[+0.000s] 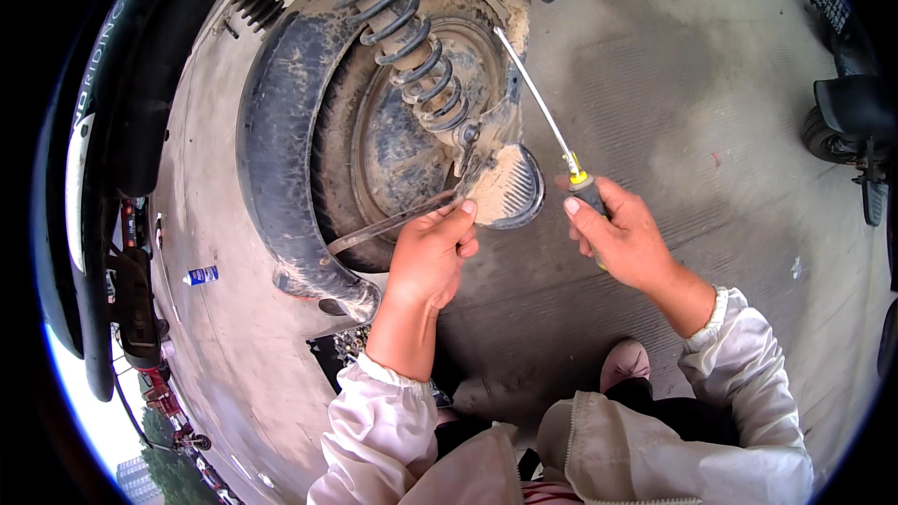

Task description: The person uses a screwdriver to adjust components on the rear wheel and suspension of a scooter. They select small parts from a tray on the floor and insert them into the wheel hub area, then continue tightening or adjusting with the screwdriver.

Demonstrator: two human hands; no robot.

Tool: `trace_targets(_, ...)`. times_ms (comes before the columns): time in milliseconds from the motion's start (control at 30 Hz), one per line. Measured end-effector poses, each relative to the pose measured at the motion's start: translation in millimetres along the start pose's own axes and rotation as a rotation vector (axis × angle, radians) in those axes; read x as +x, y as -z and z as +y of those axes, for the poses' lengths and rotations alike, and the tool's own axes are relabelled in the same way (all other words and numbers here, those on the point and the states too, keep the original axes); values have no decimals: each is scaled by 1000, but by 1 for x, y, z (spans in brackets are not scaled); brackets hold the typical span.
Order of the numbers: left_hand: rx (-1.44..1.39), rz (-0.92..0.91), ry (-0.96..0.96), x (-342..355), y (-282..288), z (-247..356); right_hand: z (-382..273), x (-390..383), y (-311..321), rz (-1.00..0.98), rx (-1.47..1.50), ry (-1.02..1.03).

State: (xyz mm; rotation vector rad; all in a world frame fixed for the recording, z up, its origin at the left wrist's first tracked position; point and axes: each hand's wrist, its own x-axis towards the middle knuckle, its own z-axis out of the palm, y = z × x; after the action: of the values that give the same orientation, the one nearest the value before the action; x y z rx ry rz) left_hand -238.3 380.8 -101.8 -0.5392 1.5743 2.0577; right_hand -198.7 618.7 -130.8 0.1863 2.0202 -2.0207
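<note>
- Wheel point(383, 154): best kept still.
- Screwdriver point(552, 124): right of the wheel, tip far; steady pressure should limit slips.
- Right hand point(631, 238): fingers wrapped round the handle point(586, 192).
- Left hand point(426, 257): fingertips pinched beside the footrest point(505, 192); on what, I cannot tell.

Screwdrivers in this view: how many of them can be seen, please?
1: the screwdriver with a long metal shaft, held in the right hand, right of the wheel. Others may be hidden.
</note>
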Motion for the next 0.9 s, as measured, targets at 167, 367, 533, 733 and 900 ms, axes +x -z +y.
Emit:
trace_targets(167, -14, -4, 5, 0, -3, 0, 5, -55, 45, 106, -370, 194)
trace_targets(367, -35, 26, 10, 2, -5, -3, -1, -84, 60, 225, -584, 325)
trace_targets(533, -10, 36, -23, 2, -7, -5, -16, -87, 62, 215, -724, 391)
trace_targets(733, 3, 17, -32, 3, -3, -5, -27, -86, 59, 217, -759, 405)
trace_targets(900, 17, 51, -49, 0, -11, -4, -24, -84, 57, 211, -768, 462)
